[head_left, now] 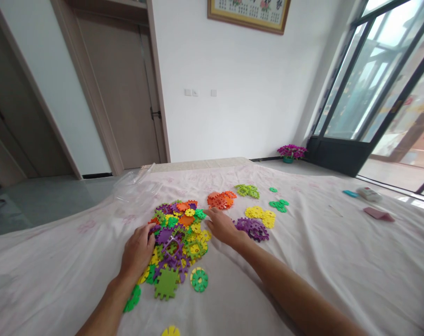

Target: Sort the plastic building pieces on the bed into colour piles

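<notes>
Two hands are laid at the edges of one mixed heap [174, 245] of toothed and petalled plastic pieces, which is spread on a pale cloth [243, 280] between the forearms, presumably so that both sides can be reached. The left hand [139, 245] is half curled over the heap's left edge; whether a piece is gripped cannot be told. The right hand [221, 227] is loosely folded, its forefinger extended to a green piece [199, 214] — apparently touched, though no firm hold can be made out. Beyond and to the right, the orange pile [221, 200], lime pile [247, 191], yellow pile [260, 216], purple pile [253, 229] and green discs [279, 206] are grouped by colour — probably so that shades are not mixed.
</notes>
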Motion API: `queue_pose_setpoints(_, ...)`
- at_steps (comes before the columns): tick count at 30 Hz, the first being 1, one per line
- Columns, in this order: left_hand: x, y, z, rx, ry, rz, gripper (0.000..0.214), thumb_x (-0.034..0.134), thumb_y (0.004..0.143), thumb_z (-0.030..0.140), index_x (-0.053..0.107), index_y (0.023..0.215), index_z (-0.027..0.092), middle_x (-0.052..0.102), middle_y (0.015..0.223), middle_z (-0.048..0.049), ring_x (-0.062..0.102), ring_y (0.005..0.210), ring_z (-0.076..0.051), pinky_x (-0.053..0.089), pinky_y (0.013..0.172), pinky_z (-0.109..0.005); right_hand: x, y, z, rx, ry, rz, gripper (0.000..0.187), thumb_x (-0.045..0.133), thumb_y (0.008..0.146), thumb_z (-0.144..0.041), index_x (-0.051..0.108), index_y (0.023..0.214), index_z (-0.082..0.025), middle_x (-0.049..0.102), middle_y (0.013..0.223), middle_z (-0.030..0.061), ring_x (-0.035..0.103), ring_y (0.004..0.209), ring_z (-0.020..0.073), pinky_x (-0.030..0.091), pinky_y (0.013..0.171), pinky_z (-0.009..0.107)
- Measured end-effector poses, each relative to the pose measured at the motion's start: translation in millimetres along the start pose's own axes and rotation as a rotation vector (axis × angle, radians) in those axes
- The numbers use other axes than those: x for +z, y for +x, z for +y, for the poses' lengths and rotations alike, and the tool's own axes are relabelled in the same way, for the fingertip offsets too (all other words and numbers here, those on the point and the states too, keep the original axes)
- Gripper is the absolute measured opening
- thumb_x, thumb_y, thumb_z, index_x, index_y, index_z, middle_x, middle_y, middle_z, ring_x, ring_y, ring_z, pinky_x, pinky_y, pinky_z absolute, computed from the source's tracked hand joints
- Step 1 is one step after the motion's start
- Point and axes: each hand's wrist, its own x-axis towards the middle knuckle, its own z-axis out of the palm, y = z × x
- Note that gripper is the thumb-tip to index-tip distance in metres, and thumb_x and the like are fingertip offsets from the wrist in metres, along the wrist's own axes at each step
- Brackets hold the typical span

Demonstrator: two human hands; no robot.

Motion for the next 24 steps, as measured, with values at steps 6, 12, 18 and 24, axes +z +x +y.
queue_pose_setpoints(6, -2.1, 0, 3, -0.007, -0.005, -0.007, 0.037, 0.036, 0.09, 0.026, 0.057, 0.12, 0.019, 0.062, 0.12, -0.0084, 0.057, 0.114, -0.02, 0.042, 0.101, -0.035, 20, 14, -7, 0.095, -0.133, -0.017, 0.028, 0.051, 0.092, -0.032, 0.059, 0.117, -0.022, 0.056, 0.113, 0.009, 0.051, 0.108, 0.0213, 0.041, 0.087, 0.028)
queue_pose_setpoints(12, -0.5, 1, 2, -0.009, -0.014, -0.013, 0.037, 0.036, 0.09, 0.025, 0.056, 0.121, 0.02, 0.062, 0.121, -0.008, 0.056, 0.114, -0.02, 0.041, 0.102, -0.036, 28, 18, 1, 0.108, -0.165, -0.003, 0.023, 0.052, 0.093, -0.038, 0.066, 0.101, -0.022, 0.059, 0.108, 0.0079, 0.054, 0.102, 0.0207, 0.042, 0.081, 0.026)
queue_pose_setpoints(18, -1.0, 1, 3, -0.003, -0.002, -0.013, 0.038, 0.035, 0.091, 0.027, 0.057, 0.12, 0.019, 0.062, 0.12, -0.0084, 0.056, 0.115, -0.02, 0.041, 0.101, -0.035, 25, 8, 1, 0.092, -0.112, 0.054, 0.027, 0.044, 0.097, -0.036, 0.068, 0.095, -0.023, 0.063, 0.102, 0.0069, 0.057, 0.097, 0.0186, 0.041, 0.079, 0.025)
queue_pose_setpoints(24, -1.8, 0, 2, -0.012, 0.001, -0.025, 0.038, 0.034, 0.091, 0.03, 0.058, 0.119, 0.019, 0.062, 0.121, -0.0084, 0.056, 0.115, -0.022, 0.042, 0.101, -0.036, 3, 2, 26, 0.246, 0.024, 0.251, 0.026, 0.045, 0.095, -0.033, 0.069, 0.096, -0.024, 0.069, 0.096, 0.0036, 0.061, 0.086, 0.0166, 0.04, 0.072, 0.023)
